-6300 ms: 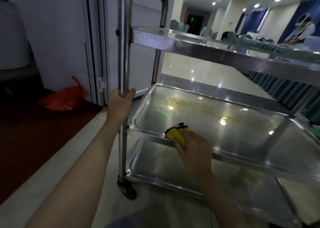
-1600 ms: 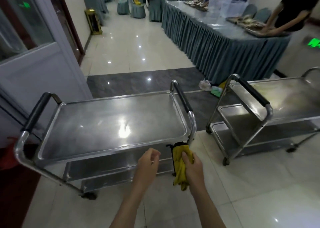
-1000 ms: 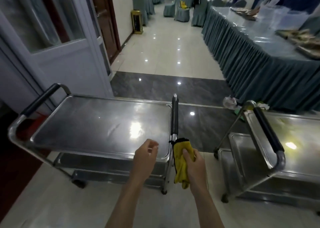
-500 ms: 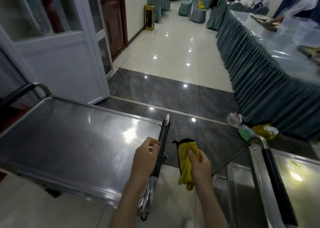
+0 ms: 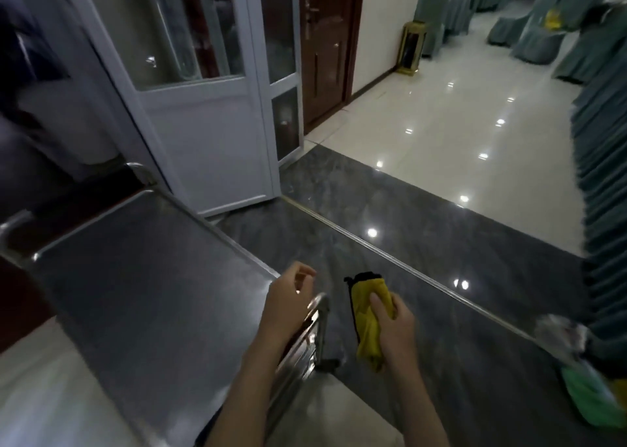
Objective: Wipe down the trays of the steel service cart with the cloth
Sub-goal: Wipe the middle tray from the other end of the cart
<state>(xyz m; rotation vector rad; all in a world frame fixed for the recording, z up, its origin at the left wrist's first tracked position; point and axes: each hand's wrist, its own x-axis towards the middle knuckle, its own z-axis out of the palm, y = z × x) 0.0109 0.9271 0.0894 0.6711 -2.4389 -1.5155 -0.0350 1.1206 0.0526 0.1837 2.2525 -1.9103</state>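
Note:
The steel service cart's top tray (image 5: 135,294) fills the lower left and looks dull and bare. My left hand (image 5: 288,305) curls over the cart handle (image 5: 319,314) at the tray's near right end. To its right, off the cart and above the dark floor, my right hand (image 5: 397,333) grips a crumpled yellow cloth (image 5: 368,321) with a black edge. The cloth hangs free and touches nothing. The cart's far handle (image 5: 12,226) shows at the left edge. The lower trays are hidden under the top one.
A white glazed door (image 5: 210,114) stands open just beyond the cart, with a brown door (image 5: 322,56) behind it. A teal-skirted table (image 5: 604,181) runs along the right, with a green bag (image 5: 590,399) and litter (image 5: 559,334) at its foot. A gold bin (image 5: 412,49) stands far back.
The view has swung left and closer; the second cart on the right has left the frame. My left hand came onto the cart handle. The right hand still holds the cloth.

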